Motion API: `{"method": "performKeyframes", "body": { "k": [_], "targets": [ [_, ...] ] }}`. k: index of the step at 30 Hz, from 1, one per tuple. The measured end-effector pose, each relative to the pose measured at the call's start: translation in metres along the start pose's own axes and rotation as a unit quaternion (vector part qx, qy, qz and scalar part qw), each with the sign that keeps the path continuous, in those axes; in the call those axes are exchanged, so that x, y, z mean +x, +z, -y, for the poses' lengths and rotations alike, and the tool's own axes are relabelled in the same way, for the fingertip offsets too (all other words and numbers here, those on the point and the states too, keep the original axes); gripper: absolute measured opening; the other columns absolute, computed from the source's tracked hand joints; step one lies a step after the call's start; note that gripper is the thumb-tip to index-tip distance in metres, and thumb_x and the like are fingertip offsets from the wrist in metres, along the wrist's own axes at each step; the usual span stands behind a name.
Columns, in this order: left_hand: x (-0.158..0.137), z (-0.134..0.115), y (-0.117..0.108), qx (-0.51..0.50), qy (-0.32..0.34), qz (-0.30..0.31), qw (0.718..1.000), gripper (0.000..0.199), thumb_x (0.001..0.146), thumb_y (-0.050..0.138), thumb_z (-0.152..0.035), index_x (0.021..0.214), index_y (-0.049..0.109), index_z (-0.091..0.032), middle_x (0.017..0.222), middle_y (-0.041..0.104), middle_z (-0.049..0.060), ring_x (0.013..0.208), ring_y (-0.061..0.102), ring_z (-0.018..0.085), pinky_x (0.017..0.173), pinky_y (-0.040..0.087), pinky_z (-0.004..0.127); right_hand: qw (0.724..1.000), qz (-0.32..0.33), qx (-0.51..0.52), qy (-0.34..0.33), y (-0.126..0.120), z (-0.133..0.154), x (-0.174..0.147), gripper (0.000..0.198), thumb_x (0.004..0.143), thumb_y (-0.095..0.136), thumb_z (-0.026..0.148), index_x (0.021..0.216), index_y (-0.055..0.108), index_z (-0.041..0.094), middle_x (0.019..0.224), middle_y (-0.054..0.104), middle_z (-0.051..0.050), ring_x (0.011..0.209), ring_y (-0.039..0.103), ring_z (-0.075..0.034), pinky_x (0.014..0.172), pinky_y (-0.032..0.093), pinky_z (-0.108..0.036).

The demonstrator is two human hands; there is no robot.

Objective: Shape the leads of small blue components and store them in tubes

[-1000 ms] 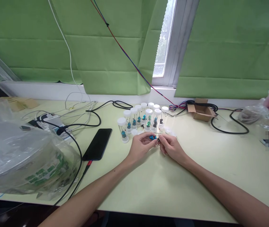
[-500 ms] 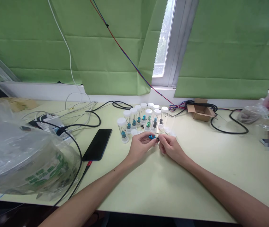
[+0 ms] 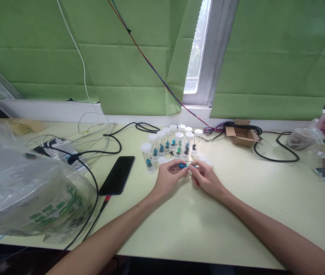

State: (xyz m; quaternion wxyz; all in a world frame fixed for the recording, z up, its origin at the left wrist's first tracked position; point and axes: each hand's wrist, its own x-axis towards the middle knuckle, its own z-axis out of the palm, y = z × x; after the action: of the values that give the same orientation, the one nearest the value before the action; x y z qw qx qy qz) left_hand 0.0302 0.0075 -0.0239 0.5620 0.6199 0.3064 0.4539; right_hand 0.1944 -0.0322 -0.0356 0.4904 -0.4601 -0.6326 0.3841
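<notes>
Head view: left hand (image 3: pixel 167 176) and right hand (image 3: pixel 208 178), fingertips close together, both pinching small blue bits (image 3: pixel 182 165) over the bench (image 3: pixel 237 221), just in front of capped tubes (image 3: pixel 148 158). I judge a slack pinch could drop the bits; a forward knuckle bump could topple tubes.

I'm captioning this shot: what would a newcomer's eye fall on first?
The bare left hand and right hand, meeting at a small shiny blue piece near the centre, likely draw the eye first. Just beyond stand clear, white-capped cylindrical tubes holding blue, green and dark pieces. Green fabric blinds hang behind; a bulky translucent plastic bag sits at far left.
</notes>
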Motion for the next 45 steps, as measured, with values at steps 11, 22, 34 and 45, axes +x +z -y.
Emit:
{"method": "performKeyframes", "body": {
  "k": [11,22,34,45],
  "targets": [
    [-0.0025,0.0006,0.0008,0.006,0.01,0.024,1.0,0.022,0.078,0.074,-0.031,0.092,0.07,-0.015,0.084,0.071,0.006,0.079,0.07,0.018,0.074,0.057,0.028,1.0,-0.017,-0.02,-0.015,0.0008,-0.0055,0.0016,0.043,0.1,0.041,0.046,0.07,0.054,0.019,0.041,0.047,0.006,0.037,0.04,-0.009,0.049,0.038,-0.024],
    [0.0002,0.0014,0.0018,-0.004,0.002,0.0,1.0,0.023,0.075,0.077,-0.032,0.09,0.071,-0.016,0.082,0.072,0.006,0.075,0.069,0.018,0.074,0.057,0.028,0.998,-0.035,-0.042,-0.01,0.0018,-0.0046,0.0029,0.043,0.099,0.04,0.049,0.071,0.055,0.02,0.042,0.047,0.005,0.038,0.043,-0.01,0.047,0.039,-0.024],
    [0.0023,0.0019,-0.0014,0.003,-0.008,-0.006,1.0,0.022,0.076,0.075,-0.033,0.09,0.07,-0.016,0.075,0.07,0.003,0.069,0.066,0.015,0.072,0.055,0.027,1.0,-0.011,-0.016,0.001,0.0017,-0.0032,0.0011,0.028,0.097,0.047,0.048,0.091,0.052,0.021,0.045,0.045,0.009,0.038,0.04,-0.01,0.043,0.035,-0.022],
    [-0.0014,-0.0023,0.0014,0.01,0.006,0.022,1.0,0.024,0.076,0.075,-0.035,0.09,0.071,-0.016,0.083,0.072,0.006,0.077,0.069,0.019,0.075,0.057,0.029,0.998,-0.029,-0.05,-0.006,0.0007,-0.0006,0.0012,0.042,0.098,0.043,0.049,0.068,0.049,0.021,0.043,0.047,0.005,0.039,0.042,-0.011,0.048,0.038,-0.025]
  ]
}}
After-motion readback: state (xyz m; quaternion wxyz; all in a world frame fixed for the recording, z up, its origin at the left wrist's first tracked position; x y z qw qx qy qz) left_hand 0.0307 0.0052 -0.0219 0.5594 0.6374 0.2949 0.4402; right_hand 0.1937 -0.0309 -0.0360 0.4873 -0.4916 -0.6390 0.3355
